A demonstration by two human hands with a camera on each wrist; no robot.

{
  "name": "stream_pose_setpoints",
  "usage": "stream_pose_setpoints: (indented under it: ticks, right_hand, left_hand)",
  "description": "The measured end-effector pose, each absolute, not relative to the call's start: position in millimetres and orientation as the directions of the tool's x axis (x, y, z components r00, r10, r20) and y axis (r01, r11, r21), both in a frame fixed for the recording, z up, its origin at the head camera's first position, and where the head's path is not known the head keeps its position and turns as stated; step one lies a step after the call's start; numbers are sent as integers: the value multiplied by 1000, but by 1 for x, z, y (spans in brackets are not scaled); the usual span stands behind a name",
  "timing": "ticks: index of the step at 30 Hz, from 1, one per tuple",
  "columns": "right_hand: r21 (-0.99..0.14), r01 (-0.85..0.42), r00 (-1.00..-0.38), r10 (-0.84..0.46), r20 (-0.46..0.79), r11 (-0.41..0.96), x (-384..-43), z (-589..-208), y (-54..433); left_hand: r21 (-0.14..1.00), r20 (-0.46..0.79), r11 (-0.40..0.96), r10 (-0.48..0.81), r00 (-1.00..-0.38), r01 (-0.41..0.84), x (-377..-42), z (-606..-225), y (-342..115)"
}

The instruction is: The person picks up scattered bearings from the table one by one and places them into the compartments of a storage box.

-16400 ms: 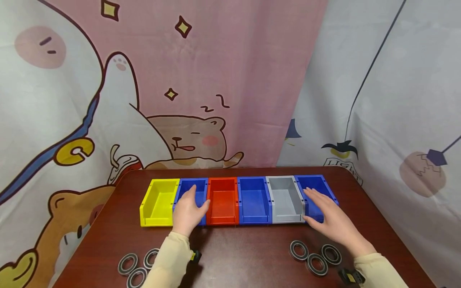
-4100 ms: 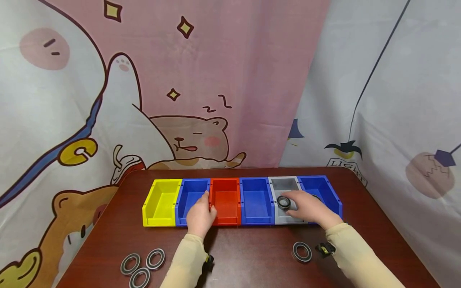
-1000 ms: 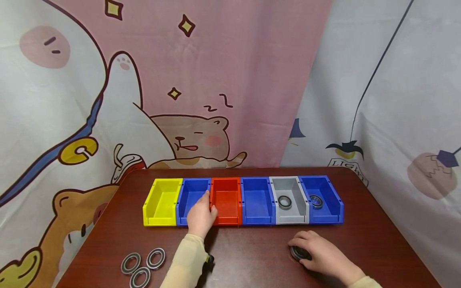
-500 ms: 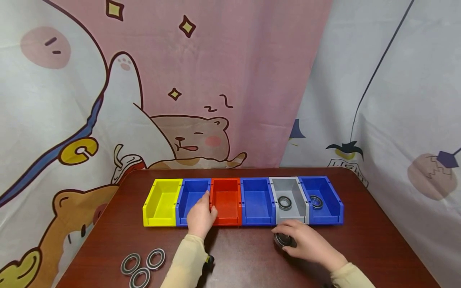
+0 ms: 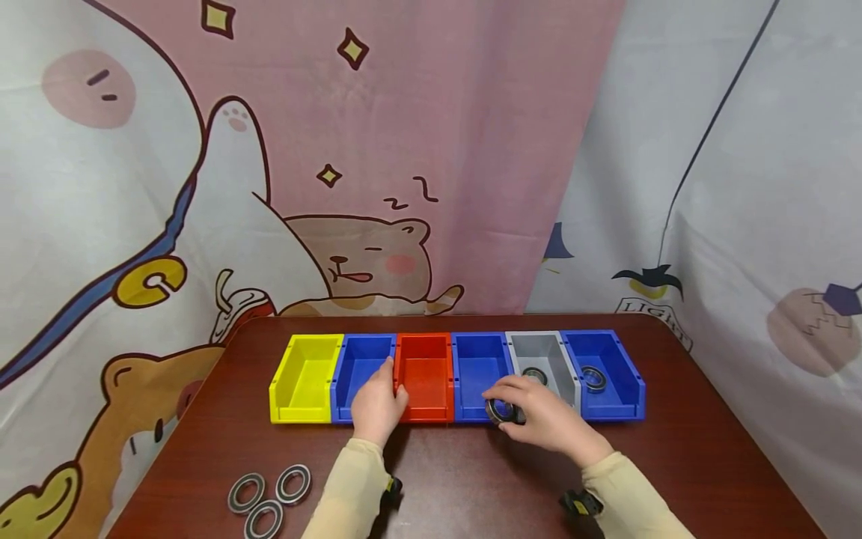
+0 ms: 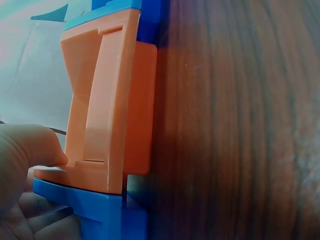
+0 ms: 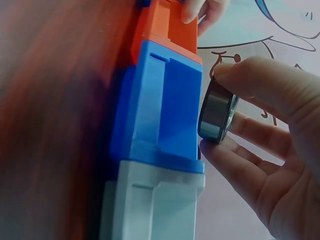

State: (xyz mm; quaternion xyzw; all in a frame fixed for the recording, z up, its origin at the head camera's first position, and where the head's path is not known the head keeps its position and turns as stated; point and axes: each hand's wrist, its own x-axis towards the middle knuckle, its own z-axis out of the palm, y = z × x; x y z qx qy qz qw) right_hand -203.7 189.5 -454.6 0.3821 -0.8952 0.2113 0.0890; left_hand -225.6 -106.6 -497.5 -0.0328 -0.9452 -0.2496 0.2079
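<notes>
Six joined bins stand in a row: yellow, blue, red, blue, grey, blue. My left hand [image 5: 377,408] pinches the wall between the left blue bin [image 5: 364,352] and the red bin [image 5: 424,378]; its thumb [image 6: 47,145] is on the red side. My right hand [image 5: 548,419] holds a ball bearing [image 7: 215,112] between thumb and fingers, tilted on edge at the front of the middle blue bin [image 5: 480,367]. One bearing [image 5: 535,370] lies in the grey bin [image 5: 532,343], partly hidden by the right hand. Another bearing [image 5: 584,379] sits in the rightmost blue bin [image 5: 595,343].
Three more bearings [image 5: 280,486] lie grouped on the table [image 5: 444,486] at the front left. The yellow bin [image 5: 308,374] forms the row's left end. A printed curtain [image 5: 485,150] hangs behind the table. Each wrist carries a small black camera [image 5: 581,503].
Over the whole span, two bearings from the right went into the rightmost blue and grey bins. Lately my right hand lifted the third and moved it left and forward. The left hand stays put.
</notes>
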Motion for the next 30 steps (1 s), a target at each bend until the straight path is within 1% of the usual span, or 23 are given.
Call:
stream_pose_setpoints:
  ticks: [5,10,16,18,24,30]
  right_hand:
    - [-308,-695,-719,-625,304,650,-217,-448,178]
    - [-282,-682,-730,-608,312,675,-230,-447,167]
    - [-317,-584,-812,-531,244,747,-243,-452,154]
    - [-307,-565,-825,-518,227,766,-247,-455,151]
    - [-190,-591,-804,-554,217,784,-258,-463,141]
    - [-102,-598,-799,-580,161,795,-267,-469,134]
  left_hand:
    - [456,416,874,-43,-908,167,-225,-497,-105]
    - [454,436,872,-41,-899,181,-224,-495,-105]
    - [455,438,872,-43,-898,180,-225,-494,-107]
    - [456,433,872,-44,-901,176,-224,-493,-107]
    - [460,414,873,-50,-909,162,-224,-493,-106]
    - [472,402,866,-48,-914,162,-224,-493,-105]
